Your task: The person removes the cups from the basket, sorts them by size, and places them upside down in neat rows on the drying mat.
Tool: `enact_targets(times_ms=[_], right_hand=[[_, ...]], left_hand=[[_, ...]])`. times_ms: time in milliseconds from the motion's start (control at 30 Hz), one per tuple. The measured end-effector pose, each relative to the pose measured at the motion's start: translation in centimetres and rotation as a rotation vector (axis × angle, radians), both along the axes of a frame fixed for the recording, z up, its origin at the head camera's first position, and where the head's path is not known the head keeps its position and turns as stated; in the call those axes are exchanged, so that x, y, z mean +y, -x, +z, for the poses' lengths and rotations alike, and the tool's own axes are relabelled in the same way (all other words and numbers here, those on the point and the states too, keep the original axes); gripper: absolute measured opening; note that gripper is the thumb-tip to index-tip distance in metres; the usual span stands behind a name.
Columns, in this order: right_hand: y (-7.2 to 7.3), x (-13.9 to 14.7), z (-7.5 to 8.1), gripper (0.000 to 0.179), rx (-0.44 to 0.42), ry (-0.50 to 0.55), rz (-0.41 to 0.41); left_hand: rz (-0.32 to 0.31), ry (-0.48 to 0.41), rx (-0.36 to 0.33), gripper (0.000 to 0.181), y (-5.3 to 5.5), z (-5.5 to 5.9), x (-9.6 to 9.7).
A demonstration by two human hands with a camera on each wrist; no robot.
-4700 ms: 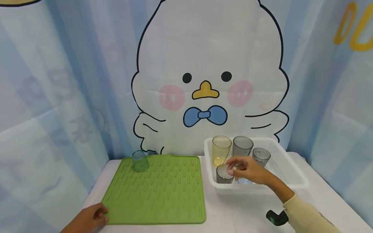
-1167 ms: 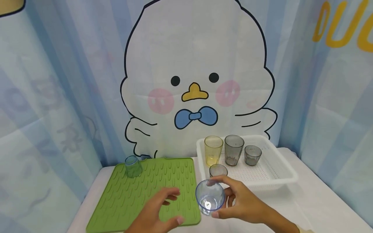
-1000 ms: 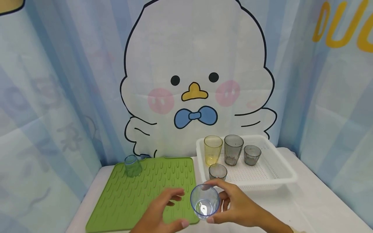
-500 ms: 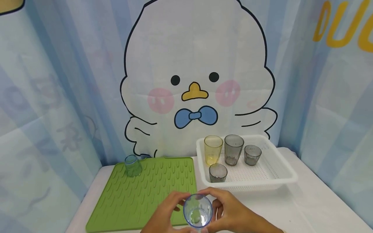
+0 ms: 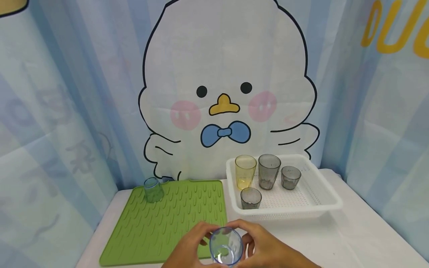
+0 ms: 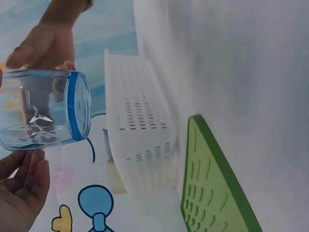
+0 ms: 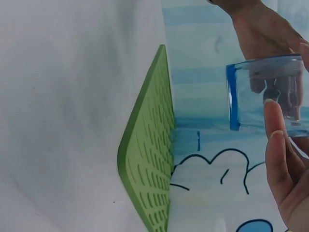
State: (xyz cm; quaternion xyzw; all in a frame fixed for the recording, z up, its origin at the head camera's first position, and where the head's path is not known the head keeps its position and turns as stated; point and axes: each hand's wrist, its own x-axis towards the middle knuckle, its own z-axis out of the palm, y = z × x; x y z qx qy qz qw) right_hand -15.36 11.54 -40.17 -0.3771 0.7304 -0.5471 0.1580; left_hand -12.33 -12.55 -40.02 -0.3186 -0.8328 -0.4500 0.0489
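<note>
A clear drinking glass with blue-tinted edges [image 5: 226, 245] is held low at the front, its mouth toward the head camera. My left hand [image 5: 191, 243] grips its left side, the thumb on the near side. From the right, my right hand [image 5: 268, 247] holds the same glass with bent fingers and thumb. Both wrist views show the glass [image 6: 46, 113] raised above the table, between the two hands. Behind and left of the hands lies a green ridged mat [image 5: 161, 223]. A blue glass [image 5: 153, 190] stands on its far left corner, narrower end up.
A white perforated basket [image 5: 321, 206] stands at the back right. In it are a tall yellow glass [image 5: 245, 173], a tall grey glass [image 5: 269, 173] and two short grey glasses, one at the right [image 5: 290, 178], one in the near left corner [image 5: 250, 199]. A printed curtain [image 5: 221, 56] hangs behind.
My right hand has left the basket with the clear glass and brought it left and nearer. My left hand has come from the mat's near left corner onto the glass.
</note>
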Motion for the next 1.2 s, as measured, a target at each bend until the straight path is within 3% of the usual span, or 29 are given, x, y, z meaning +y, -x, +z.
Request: enact_targets(times_ms=[200, 300, 467, 600, 800, 900, 1067, 1200], right_hand=[[0.2, -0.5, -1.3, 0.063, -0.105, 0.045, 0.082], [0.4, -1.1, -2.3, 0.063, -0.150, 0.141, 0.169], [0.1, -2.2, -3.7, 0.063, -0.255, 0.229, 0.247], [-0.1, -2.6, -4.1, 0.058, -0.286, 0.210, 0.226], [-0.2, -2.9, -4.5, 0.050, -0.305, 0.258, 0.171], [-0.1, -2.7, -4.5, 0.050, -0.306, 0.262, 0.165], [0.5, -1.7, -4.7, 0.056, -0.259, 0.274, 0.187], [0.7, -1.3, -4.5, 0.052, -0.230, 0.264, 0.155]], left_hand=[[-0.021, -0.005, -0.023, 0.058, -0.4, 0.8, -0.3], [-0.003, 0.006, -0.027, 0.060, -0.7, 1.3, -0.3], [0.032, 0.018, -0.017, 0.062, -1.2, 2.1, -0.3], [0.056, 0.010, -0.046, 0.063, -1.4, 2.4, -0.4], [0.038, -0.013, -0.007, 0.063, -1.2, 2.1, -0.8], [0.040, -0.012, -0.041, 0.062, -1.2, 2.1, -1.0], [0.041, -0.003, -0.086, 0.064, -1.1, 1.9, -1.5], [0.043, 0.007, -0.109, 0.064, -0.9, 1.8, -2.1]])
